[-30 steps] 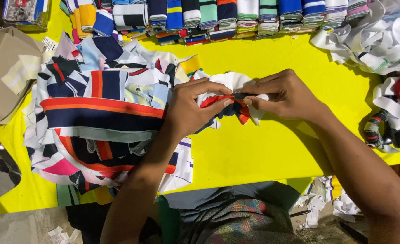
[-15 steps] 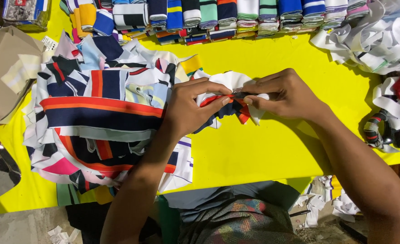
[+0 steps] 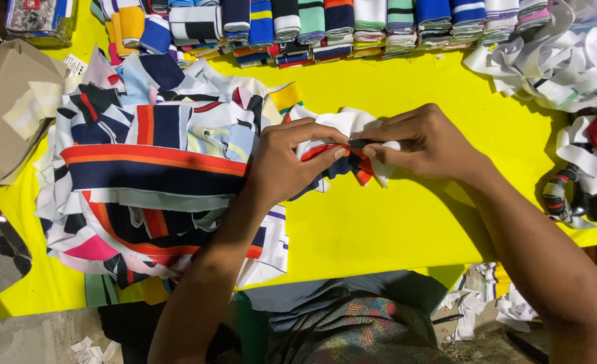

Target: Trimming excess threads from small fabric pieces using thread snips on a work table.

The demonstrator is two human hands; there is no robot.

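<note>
Left hand (image 3: 288, 162) & right hand (image 3: 423, 143) both pinch a striped fabric scrap (image 3: 342, 152) taut between fingertips — steadying it w/ scrap pile (image 3: 143, 175) at 9 o'clock on counter (image 3: 393, 222).

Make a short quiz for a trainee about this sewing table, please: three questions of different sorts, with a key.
1. True or false: both hands pinch the same small striped fabric piece.
2. Which lies left of the left hand? A) a pile of striped fabric pieces B) a steel bowl C) a laptop
3. Fill in: the table is covered in ____ colour.

Key
1. True: the left hand and the right hand meet on it, fingertips together.
2. A: the pile is beside the left forearm.
3. Yellow.

Along the far edge stands a row of folded bands; white strips lie at the right.
</note>
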